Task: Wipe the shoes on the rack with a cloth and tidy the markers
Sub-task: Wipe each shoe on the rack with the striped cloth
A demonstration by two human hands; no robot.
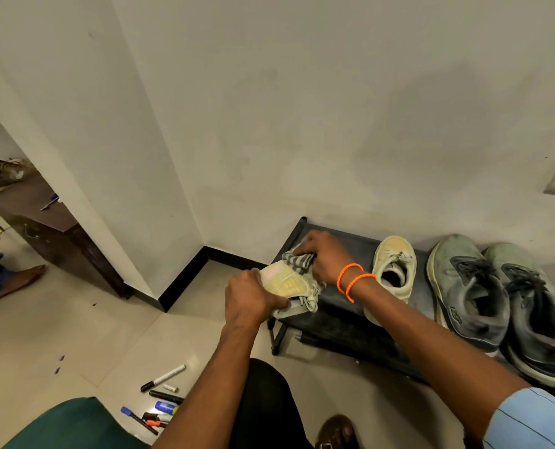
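No text could be read with any certainty. The near grey shoe (473, 299) on the right of the rack (344, 322) bore a small dark mark on its side, near the collar, that looked like a brand logo, but its letters were too blurred to make out. The markers (159, 400) lying on the floor (75, 335) at the near left carried printed bands on their barrels, too small to read.
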